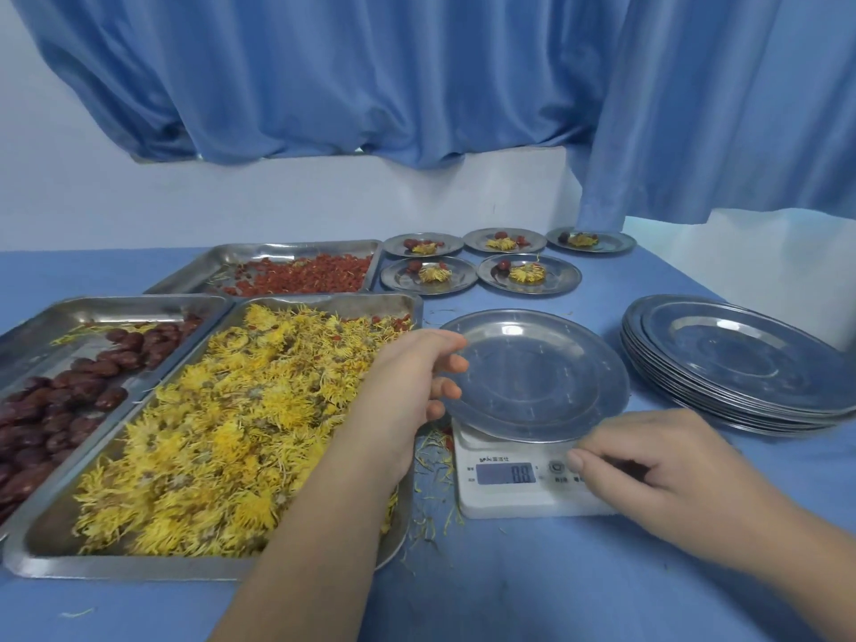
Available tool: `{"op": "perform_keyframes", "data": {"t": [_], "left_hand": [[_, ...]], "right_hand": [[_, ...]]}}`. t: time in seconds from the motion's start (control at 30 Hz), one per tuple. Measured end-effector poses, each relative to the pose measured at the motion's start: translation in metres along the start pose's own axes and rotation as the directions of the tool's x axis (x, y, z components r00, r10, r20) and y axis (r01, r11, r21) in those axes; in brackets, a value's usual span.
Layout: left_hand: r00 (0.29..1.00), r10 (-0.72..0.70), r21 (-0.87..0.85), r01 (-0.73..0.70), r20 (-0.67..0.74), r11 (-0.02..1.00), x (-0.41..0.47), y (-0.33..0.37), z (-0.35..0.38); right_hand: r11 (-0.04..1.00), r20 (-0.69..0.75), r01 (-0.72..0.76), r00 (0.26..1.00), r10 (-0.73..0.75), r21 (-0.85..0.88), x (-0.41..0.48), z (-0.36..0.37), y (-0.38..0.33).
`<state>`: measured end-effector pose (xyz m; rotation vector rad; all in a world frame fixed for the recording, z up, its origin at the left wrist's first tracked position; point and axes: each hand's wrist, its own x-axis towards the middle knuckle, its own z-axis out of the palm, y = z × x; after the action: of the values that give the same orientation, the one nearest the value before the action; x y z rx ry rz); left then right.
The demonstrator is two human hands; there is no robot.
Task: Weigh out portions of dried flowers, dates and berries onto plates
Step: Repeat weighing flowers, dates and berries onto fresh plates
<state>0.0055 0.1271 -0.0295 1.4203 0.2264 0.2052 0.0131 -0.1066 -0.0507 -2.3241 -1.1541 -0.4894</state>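
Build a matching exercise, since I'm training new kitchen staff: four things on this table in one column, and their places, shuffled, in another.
1 dried flowers
2 dates
3 berries
4 single empty plate

A on the scale
B far tray
C nearest tray
D left tray

Pairs: 1-C, 2-D, 3-B, 4-A

Soft bluish light covers my bench (509, 572), shadows faint. The plate (532, 373) shows dull glare; the frame's edges bend, and my fingers (451, 363) look slightly soft.
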Motion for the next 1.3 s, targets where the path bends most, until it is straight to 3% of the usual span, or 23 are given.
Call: {"op": "perform_keyframes", "data": {"t": [0.17,0.43,0.53,0.7,0.8,0.93,1.03,1.17,1.3], "left_hand": [[0.988,0.150,0.165,-0.143,-0.029,0.976,-0.007,0.002,0.004],[0.971,0.236,0.398,-0.206,-0.028,0.894,0.013,0.039,-0.053],[0.956,0.267,0.476,-0.180,-0.121,0.861,0.038,0.066,-0.091],[0.948,0.198,0.555,-0.028,-0.249,0.831,0.078,0.084,-0.144],[0.963,0.229,0.801,-0.022,-0.145,0.599,0.090,0.070,-0.151],[0.998,0.061,0.983,0.019,-0.030,0.181,0.106,0.051,-0.146],[0.996,0.033,0.995,0.075,-0.077,0.058,0.113,0.046,-0.146],[0.994,0.062,0.994,0.088,-0.092,0.059,0.116,0.044,-0.155],[0.988,0.087,0.965,0.099,-0.124,0.244,0.113,0.044,-0.165]], "right_hand": [[0.996,-0.111,0.071,0.992,-0.065,0.057,0.035,-0.002,-0.026],[1.000,-0.256,-0.023,0.966,0.021,-0.004,0.055,0.015,-0.020],[0.996,-0.257,-0.021,0.966,-0.003,-0.090,0.044,0.025,-0.015],[0.988,-0.304,-0.043,0.953,-0.005,-0.151,0.045,0.031,-0.013],[0.992,-0.323,-0.034,0.946,-0.007,-0.123,0.044,0.032,-0.013],[0.993,-0.310,-0.016,0.950,-0.022,-0.117,0.041,0.031,-0.015],[0.994,-0.316,-0.019,0.949,-0.017,-0.112,0.040,0.029,-0.014],[0.995,-0.320,-0.016,0.947,-0.017,-0.102,0.040,0.028,-0.013],[0.995,-0.313,-0.018,0.950,-0.015,-0.102,0.040,0.027,-0.014]]}}
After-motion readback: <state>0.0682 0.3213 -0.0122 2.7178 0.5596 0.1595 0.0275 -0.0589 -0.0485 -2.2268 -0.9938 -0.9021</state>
